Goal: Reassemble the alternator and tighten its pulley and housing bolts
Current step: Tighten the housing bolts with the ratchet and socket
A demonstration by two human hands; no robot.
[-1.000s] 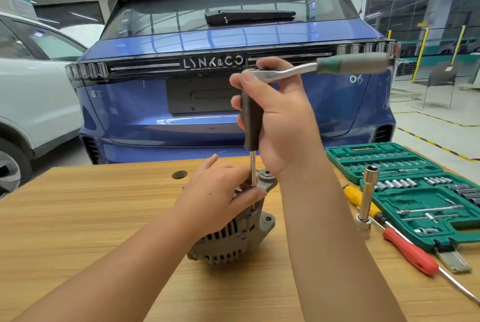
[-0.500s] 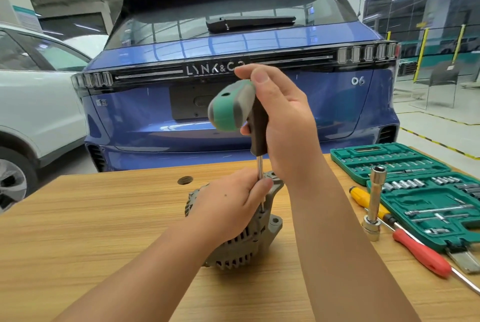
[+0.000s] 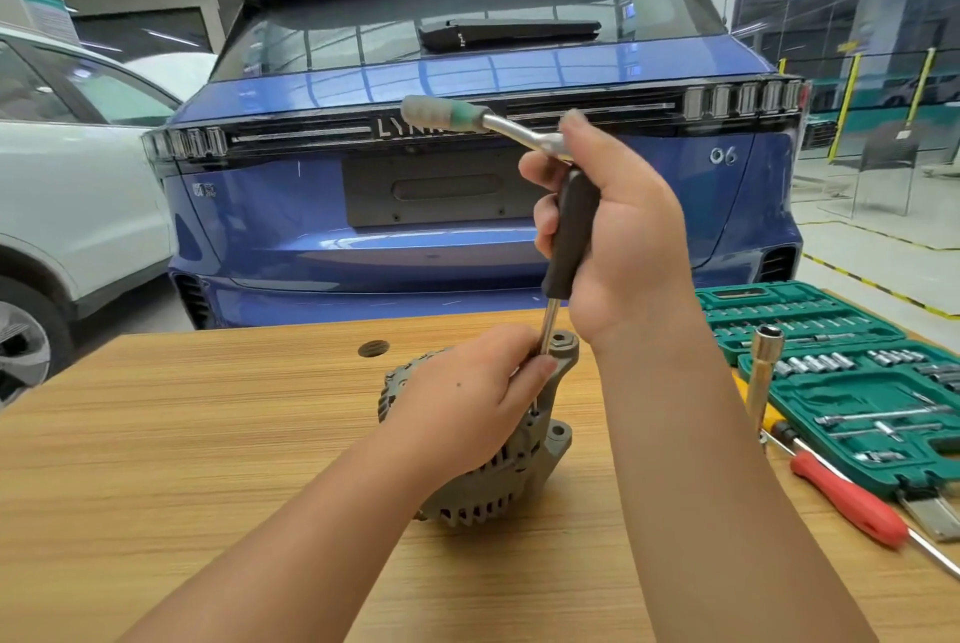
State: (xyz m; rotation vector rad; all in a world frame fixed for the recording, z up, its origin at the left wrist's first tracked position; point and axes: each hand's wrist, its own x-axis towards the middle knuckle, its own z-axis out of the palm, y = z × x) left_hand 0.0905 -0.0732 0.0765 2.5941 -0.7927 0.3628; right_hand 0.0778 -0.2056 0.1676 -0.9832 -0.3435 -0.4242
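Alternator (image 3: 488, 455) sits on the wooden table (image 3: 182, 434), standing on its finned end, directly under the left palm. Left hand (image 3: 467, 408) wraps over the top of the housing, fingers curled round it, with thumb and fingertips pinching the thin steel shaft of the driver where it comes down beside the mounting ear (image 3: 563, 349). Likely reason: the body would spin or tip under torque, and the fingers guide the tip onto a housing bolt, which they hide.

Right hand (image 3: 618, 237) grips the driver handle (image 3: 571, 237), fingers clenched round its black, smooth, round grip just above the left fingers. A ratchet (image 3: 467, 120) is fitted crosswise on top of that handle, its grey-green ribbed grip pointing away to the left of the right fingertips, thumb pressing on its head. Judged as a lever set-up: downward pressure keeps the tip seated while the side arm gives turning force.

Alternator housing is dull grey cast metal, slotted with cooling vents round the base, lugs with round holes.

To the right of the right forearm: an open green socket case (image 3: 852, 382) with chrome pieces, a bright upright socket tube (image 3: 766, 367), a red-handled screwdriver (image 3: 847, 499). Beyond the fingers, a blue car (image 3: 467, 253).
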